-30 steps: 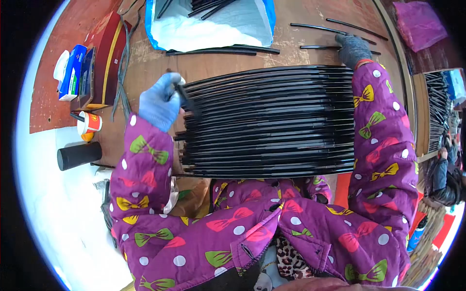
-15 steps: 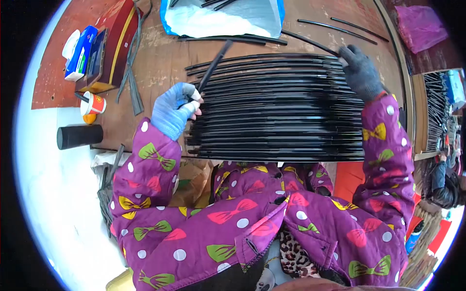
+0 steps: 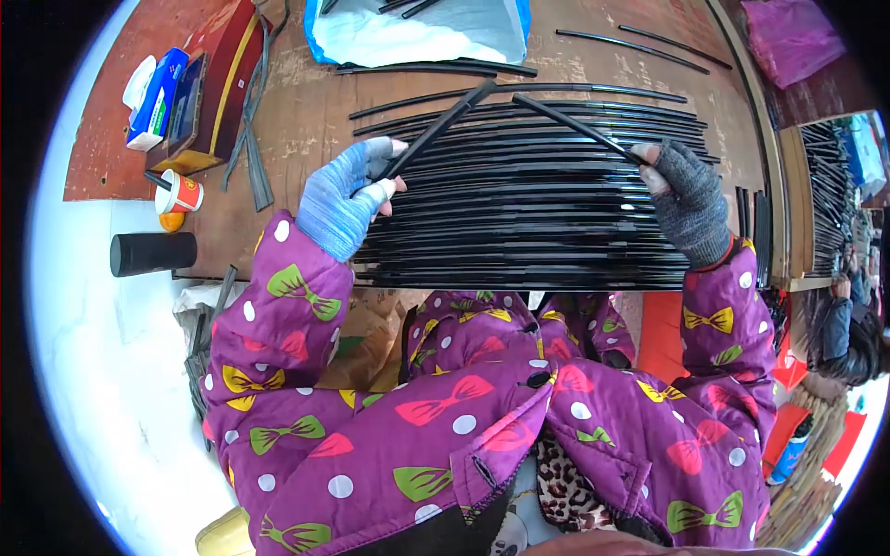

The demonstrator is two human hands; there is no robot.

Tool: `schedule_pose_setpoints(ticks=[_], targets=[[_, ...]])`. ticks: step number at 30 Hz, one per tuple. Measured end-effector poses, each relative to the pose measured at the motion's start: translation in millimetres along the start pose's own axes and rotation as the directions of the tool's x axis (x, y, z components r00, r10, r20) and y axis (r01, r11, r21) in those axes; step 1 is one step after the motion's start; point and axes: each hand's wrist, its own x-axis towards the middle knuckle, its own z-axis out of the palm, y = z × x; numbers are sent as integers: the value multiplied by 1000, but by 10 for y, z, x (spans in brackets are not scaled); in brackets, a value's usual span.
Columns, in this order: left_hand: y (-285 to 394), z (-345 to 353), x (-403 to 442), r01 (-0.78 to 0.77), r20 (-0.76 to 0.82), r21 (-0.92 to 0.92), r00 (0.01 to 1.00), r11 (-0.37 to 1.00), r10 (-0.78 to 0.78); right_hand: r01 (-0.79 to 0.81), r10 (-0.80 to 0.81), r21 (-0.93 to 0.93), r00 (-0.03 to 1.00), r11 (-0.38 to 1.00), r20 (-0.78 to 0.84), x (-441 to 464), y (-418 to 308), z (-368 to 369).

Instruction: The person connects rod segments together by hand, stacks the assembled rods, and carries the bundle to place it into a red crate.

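My left hand [image 3: 341,199], in a light blue glove with bare fingertips, pinches a flat black strip [image 3: 440,130] that slants up to the right. In a dark grey glove, my right hand [image 3: 688,199] grips one end of a thin black rod [image 3: 575,125]. That rod slopes up to the left over the others, and its far end comes close to the strip without clearly touching it. Between and below both hands lies a dense row of black rods [image 3: 528,208], side by side across the table. One rod [image 3: 612,88] rests slightly apart at the row's far edge.
A blue-and-white bag [image 3: 417,42] with black rods stands at the back of the brown table [image 3: 287,111]. Loose rods [image 3: 640,48] lie at back right. On the left are a tissue pack [image 3: 156,100], a dark red box [image 3: 218,93], a paper cup [image 3: 181,193] and a black cylinder [image 3: 153,255].
My right hand has come nearer to me, drawing the rod down over the row. My left hand has shifted slightly right, and its strip now leans further right.
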Motion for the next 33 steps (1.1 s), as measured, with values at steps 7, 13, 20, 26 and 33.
schedule_pose_setpoints(ticks=[7, 13, 20, 26, 33], targets=[[-42, -35, 21, -67, 83, -121, 994, 990, 77, -85, 85, 29, 996, 996, -7, -161, 21, 28], [-20, -75, 89, -208, -38, -221, 978, 953, 205, -163, 164, 26, 986, 986, -15, -233, -3, 16], [123, -95, 113, -285, -90, 829, 781, 481, 618, -170, 172, 65, 984, 983, -38, -251, -84, 55], [-105, -43, 155, -288, -44, 865, 771, 411, 635, -203, 204, 94, 979, 975, 1, -255, -175, 73], [19, 93, 33, -323, 74, 807, 886, 494, 458, -201, 198, 91, 979, 975, 38, -258, -301, 36]])
